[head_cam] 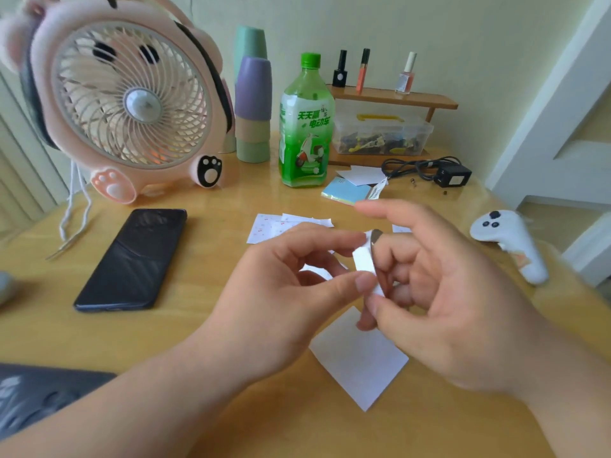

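Above the middle of the wooden table [205, 325], both hands meet on a small white paper strip [363, 261] that lies against a thin grey metal piece [376, 239]. My left hand [284, 285] pinches the strip between thumb and forefinger. My right hand [439, 292] holds the metal piece and the strip's lower end with its thumb, its forefinger stretched out above. A white square sheet of paper [358, 357] lies on the table right under the hands.
A black phone [132, 259] lies at the left. Behind stand a pink fan [125, 97], stacked cups [253, 104], a green bottle [305, 127] and a shelf with a clear box [380, 133]. Sticker scraps [271, 226], a notepad [347, 193], a black adapter [451, 175] and a white controller [509, 239] lie around.
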Demonstrator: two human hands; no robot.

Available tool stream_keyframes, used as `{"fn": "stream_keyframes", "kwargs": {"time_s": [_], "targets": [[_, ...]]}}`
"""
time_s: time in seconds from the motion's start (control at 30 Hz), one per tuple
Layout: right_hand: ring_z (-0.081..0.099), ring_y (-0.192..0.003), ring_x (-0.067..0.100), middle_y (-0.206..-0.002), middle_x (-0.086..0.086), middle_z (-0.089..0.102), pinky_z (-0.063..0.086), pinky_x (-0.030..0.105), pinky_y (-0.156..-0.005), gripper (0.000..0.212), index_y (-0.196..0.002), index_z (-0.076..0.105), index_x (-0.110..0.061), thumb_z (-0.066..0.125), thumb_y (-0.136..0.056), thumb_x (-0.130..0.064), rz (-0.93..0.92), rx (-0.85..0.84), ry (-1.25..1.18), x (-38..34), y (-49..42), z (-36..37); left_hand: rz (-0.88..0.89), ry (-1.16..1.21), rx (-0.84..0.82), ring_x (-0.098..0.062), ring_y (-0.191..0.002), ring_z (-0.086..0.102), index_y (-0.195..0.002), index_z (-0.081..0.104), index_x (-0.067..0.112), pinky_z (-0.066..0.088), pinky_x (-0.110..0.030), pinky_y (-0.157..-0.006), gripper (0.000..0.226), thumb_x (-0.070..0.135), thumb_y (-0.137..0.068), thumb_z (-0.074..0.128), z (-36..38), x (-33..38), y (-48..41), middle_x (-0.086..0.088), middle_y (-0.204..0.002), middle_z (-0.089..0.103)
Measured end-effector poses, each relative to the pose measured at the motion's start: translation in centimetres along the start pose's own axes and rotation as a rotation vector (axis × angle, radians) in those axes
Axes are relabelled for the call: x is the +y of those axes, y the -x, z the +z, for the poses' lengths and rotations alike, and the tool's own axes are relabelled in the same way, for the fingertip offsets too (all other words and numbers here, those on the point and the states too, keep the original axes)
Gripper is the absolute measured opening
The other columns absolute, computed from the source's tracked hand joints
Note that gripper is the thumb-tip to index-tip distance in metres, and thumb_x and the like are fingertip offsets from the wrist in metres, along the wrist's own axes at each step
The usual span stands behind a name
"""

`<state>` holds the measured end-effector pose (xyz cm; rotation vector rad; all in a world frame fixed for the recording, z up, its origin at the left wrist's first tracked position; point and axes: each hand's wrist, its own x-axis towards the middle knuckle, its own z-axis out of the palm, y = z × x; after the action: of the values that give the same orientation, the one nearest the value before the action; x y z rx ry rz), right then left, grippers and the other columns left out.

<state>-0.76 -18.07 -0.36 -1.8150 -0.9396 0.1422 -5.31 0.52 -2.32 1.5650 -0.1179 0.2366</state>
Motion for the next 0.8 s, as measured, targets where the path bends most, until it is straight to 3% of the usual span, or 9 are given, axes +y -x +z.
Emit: {"fn": "stream_keyframes", "kwargs": {"time_s": [0.13,0.23,0.37,0.43,0.6,0.7,0.8], "targets": [[0.058,-0.067,0.045,-0.081,0.011,0.051,0.055,0.065,-0.065,0.068,-0.135,0.051,-0.040,0.065,-0.081,-0.001,-0.021,0.076,-0.059,0.0,-0.1,0.8,0.019,0.004,0.021,-0.013,-0.072,0.064,-0.096,0.080,0.027,0.055,-0.033,-0.073,0.029,0.023,-0.068,0.085,-0.1,0.2,0.0,0.008,-0.086,0.069],[0.064,-0.065,0.034,-0.082,0.011,0.052,0.062,0.049,-0.064,0.063,-0.131,0.054,-0.035,0.063,-0.080,0.001,0.005,0.108,-0.132,-0.1,-0.3,1.2,0.021,0.011,0.050,-0.015,-0.065,0.060,-0.090,0.079,0.028,0.052,-0.028,-0.067,0.026,0.022,-0.068,0.092,-0.1,0.4,0.0,0.007,-0.079,0.067],[0.066,-0.061,0.029,-0.076,0.013,0.056,0.060,0.042,-0.057,0.048,-0.122,0.059,-0.021,0.061,-0.079,-0.001,0.074,0.161,-0.265,-0.3,-0.7,1.8,0.016,0.099,0.118,-0.014,-0.058,0.057,-0.084,0.079,0.015,0.050,-0.021,-0.059,0.008,0.015,-0.076,0.080,0.0,0.7,0.1,-0.019,-0.077,0.069],[0.065,-0.055,0.029,-0.073,0.017,0.060,0.056,0.037,-0.052,0.039,-0.116,0.060,-0.015,0.060,-0.078,-0.003,0.111,0.191,-0.317,-0.6,-0.9,2.0,0.026,0.126,0.141,-0.014,-0.058,0.059,-0.083,0.079,0.013,0.050,-0.023,-0.057,0.010,0.019,-0.075,0.079,0.1,0.8,0.1,-0.020,-0.078,0.070],[0.058,-0.048,0.033,-0.061,0.017,0.062,0.049,0.036,-0.045,0.014,-0.092,0.067,-0.011,0.066,-0.079,-0.017,0.196,0.268,-0.440,-0.6,-1.3,2.2,0.003,0.226,0.120,-0.013,-0.060,0.056,-0.095,0.081,0.020,0.047,-0.024,-0.058,0.024,0.013,-0.073,0.086,0.1,0.3,-0.1,-0.002,-0.080,0.069],[0.056,-0.048,0.034,-0.062,0.020,0.064,0.047,0.033,-0.043,0.006,-0.080,0.071,-0.017,0.068,-0.081,-0.022,0.205,0.287,-0.462,-0.6,-1.4,2.3,-0.006,0.315,0.099,-0.017,-0.063,0.056,-0.104,0.080,0.019,0.046,-0.026,-0.058,0.032,0.009,-0.074,0.077,0.3,0.2,-0.1,-0.003,-0.087,0.070],[0.056,-0.048,0.036,-0.074,0.026,0.068,0.045,0.031,-0.043,0.009,-0.079,0.071,-0.015,0.068,-0.083,-0.022,0.170,0.330,-0.436,-0.6,-1.4,2.3,-0.060,0.411,0.065,-0.034,-0.075,0.049,-0.113,0.077,0.013,0.041,-0.033,-0.062,0.039,0.005,-0.075,0.074,0.5,0.1,-0.2,-0.010,-0.096,0.069]]}}
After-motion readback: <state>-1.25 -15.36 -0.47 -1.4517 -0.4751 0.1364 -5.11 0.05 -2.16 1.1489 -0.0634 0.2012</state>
